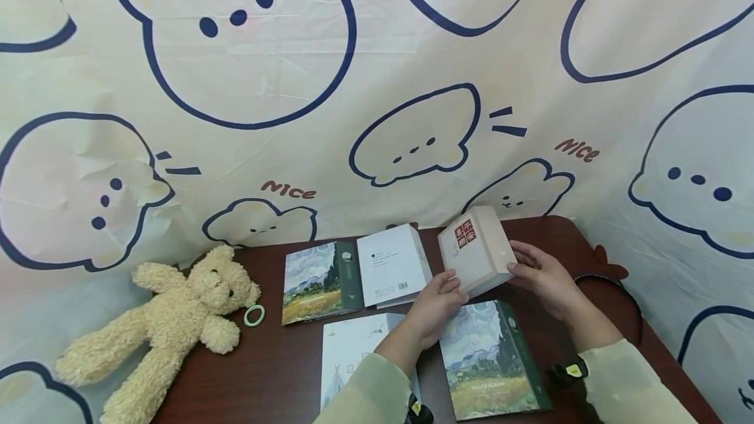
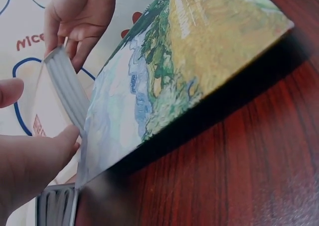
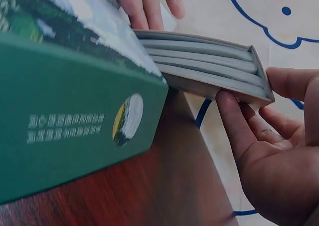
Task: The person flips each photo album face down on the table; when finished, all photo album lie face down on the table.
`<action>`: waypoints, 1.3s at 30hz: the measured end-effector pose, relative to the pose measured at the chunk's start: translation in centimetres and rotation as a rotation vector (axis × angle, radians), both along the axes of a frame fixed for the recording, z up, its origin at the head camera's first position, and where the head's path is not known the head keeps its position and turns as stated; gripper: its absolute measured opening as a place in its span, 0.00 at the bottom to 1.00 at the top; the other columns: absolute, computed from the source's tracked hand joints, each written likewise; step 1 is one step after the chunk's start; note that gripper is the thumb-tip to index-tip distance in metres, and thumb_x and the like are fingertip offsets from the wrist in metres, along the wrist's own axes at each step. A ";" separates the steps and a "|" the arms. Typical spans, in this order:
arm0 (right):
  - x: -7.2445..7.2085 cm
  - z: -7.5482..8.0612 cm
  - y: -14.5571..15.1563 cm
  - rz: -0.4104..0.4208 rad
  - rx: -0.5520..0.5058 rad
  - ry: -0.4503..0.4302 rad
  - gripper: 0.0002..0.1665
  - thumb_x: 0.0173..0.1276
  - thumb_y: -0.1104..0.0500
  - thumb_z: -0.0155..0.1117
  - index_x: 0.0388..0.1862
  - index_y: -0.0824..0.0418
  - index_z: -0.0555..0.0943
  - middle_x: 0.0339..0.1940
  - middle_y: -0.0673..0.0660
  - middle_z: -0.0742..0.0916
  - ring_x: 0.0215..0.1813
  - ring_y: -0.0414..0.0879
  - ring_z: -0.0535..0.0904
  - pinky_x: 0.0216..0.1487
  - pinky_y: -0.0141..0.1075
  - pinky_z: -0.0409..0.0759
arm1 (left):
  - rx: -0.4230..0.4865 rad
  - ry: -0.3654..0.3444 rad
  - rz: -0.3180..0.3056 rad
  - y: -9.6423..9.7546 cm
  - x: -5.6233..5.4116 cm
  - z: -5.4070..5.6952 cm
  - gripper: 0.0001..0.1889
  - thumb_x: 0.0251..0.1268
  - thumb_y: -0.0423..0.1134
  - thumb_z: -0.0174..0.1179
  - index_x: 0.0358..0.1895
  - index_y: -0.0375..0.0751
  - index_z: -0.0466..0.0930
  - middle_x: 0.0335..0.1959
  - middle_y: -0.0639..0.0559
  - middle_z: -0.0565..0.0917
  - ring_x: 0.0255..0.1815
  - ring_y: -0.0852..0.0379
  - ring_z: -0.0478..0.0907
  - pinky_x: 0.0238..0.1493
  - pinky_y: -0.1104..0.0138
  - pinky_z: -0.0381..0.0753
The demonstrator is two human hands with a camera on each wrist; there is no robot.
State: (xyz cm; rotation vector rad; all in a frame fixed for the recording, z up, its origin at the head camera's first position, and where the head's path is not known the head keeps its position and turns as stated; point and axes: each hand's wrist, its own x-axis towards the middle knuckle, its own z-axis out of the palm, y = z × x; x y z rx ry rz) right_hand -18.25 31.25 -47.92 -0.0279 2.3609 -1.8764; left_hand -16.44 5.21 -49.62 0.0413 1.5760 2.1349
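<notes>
On the far left of the dark wooden tabletop (image 1: 283,371) sprawls a fluffy cream teddy bear (image 1: 171,319), then a green-spined album with a painted landscape cover (image 1: 321,280). Centre-right, the left hand (image 1: 438,303) and right hand (image 1: 542,277) clamp a pale pink boxed album with a red seal (image 1: 474,250), tilted above the tabletop. Risk: fingertip-only grips could let it slip onto the landscape-covered photo album lying below (image 1: 491,358).

The white book (image 1: 353,358) at the head view's bottom is partly hidden by the left sleeve (image 1: 368,398); its cover print is too small to read.
</notes>
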 end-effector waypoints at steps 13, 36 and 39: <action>-0.6 -2.0 0.8 -0.066 0.070 -0.081 0.54 0.73 0.45 0.70 0.85 0.65 0.52 0.80 0.72 0.65 0.71 0.66 0.72 0.58 0.38 0.84 | 0.022 -0.010 -0.001 0.2 -0.1 -0.4 0.43 0.64 0.29 0.64 0.81 0.34 0.54 0.78 0.33 0.64 0.80 0.37 0.58 0.77 0.51 0.64; -1.2 -4.2 -0.9 -0.208 0.350 -0.064 0.45 0.76 0.52 0.66 0.81 0.69 0.59 0.75 0.72 0.73 0.74 0.67 0.69 0.72 0.60 0.69 | -0.079 0.044 -0.016 -0.7 -1.0 -0.3 0.44 0.66 0.35 0.65 0.83 0.39 0.52 0.79 0.39 0.64 0.81 0.42 0.58 0.77 0.51 0.63; -1.2 -4.1 -1.1 -0.215 0.378 -0.067 0.44 0.76 0.52 0.65 0.81 0.70 0.59 0.74 0.73 0.73 0.73 0.67 0.70 0.71 0.60 0.69 | -0.079 0.047 -0.025 -0.8 -1.1 -0.4 0.44 0.67 0.36 0.65 0.83 0.39 0.52 0.79 0.39 0.64 0.81 0.42 0.58 0.77 0.51 0.63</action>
